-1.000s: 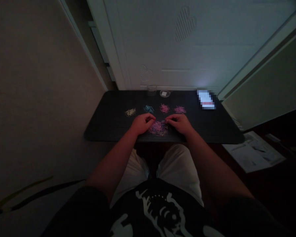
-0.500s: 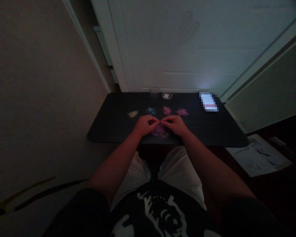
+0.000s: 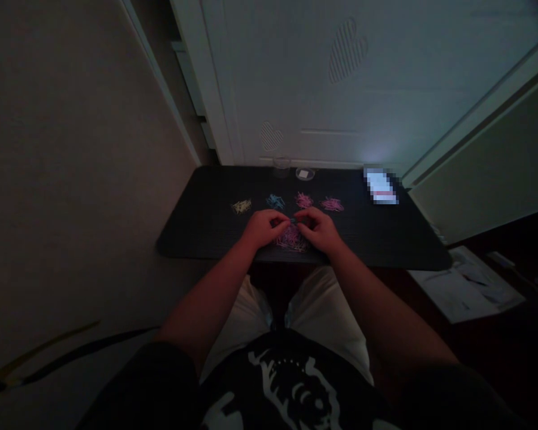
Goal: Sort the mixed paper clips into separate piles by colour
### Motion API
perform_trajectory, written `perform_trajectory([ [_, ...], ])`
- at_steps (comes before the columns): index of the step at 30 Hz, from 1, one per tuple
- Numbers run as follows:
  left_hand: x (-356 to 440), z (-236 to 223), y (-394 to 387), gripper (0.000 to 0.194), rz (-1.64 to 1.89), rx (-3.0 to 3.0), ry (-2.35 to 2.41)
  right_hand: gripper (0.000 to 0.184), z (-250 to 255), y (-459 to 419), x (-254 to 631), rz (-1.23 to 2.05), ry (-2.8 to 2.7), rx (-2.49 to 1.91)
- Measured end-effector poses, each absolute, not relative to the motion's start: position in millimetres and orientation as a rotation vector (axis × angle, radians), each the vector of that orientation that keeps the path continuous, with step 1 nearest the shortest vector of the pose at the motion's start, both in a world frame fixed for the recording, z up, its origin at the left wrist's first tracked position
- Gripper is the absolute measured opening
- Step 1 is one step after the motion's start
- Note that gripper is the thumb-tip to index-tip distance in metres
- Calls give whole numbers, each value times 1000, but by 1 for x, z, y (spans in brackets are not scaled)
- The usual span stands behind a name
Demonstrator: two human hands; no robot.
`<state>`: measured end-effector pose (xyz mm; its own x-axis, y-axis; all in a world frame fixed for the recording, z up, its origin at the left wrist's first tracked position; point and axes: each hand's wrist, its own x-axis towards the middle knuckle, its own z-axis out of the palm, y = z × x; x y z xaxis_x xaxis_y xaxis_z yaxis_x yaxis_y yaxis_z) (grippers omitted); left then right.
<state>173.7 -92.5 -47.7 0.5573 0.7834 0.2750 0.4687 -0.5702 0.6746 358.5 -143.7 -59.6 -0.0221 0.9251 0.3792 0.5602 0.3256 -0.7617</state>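
One mixed pile [image 3: 291, 242], right hand [image 3: 321, 230] just opened to narrow finger gap, left hand [image 3: 262, 229] near-pinched, can't tell contents, so hand-to-hand contact looks broken

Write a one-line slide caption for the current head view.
Left hand and right hand over a mixed pile, four smaller piles beyond, on a dark table.

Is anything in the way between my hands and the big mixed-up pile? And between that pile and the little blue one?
Nothing visible blocks either the left hand or the right hand from the mixed pile. Between it and the blue pile, the left hand's fingers are in the way.
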Motion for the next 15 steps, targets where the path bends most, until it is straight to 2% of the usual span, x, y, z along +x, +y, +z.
perform_trajectory([
  [6, 175, -52, -91, 23, 768, 2347, 923, 13, -62, -140, 359, 551, -1719, -1304],
  [15, 175, -54, -90, 16, 890, 2365, 879, 11, -65, -139, 360, 529, -1690, -1263],
])
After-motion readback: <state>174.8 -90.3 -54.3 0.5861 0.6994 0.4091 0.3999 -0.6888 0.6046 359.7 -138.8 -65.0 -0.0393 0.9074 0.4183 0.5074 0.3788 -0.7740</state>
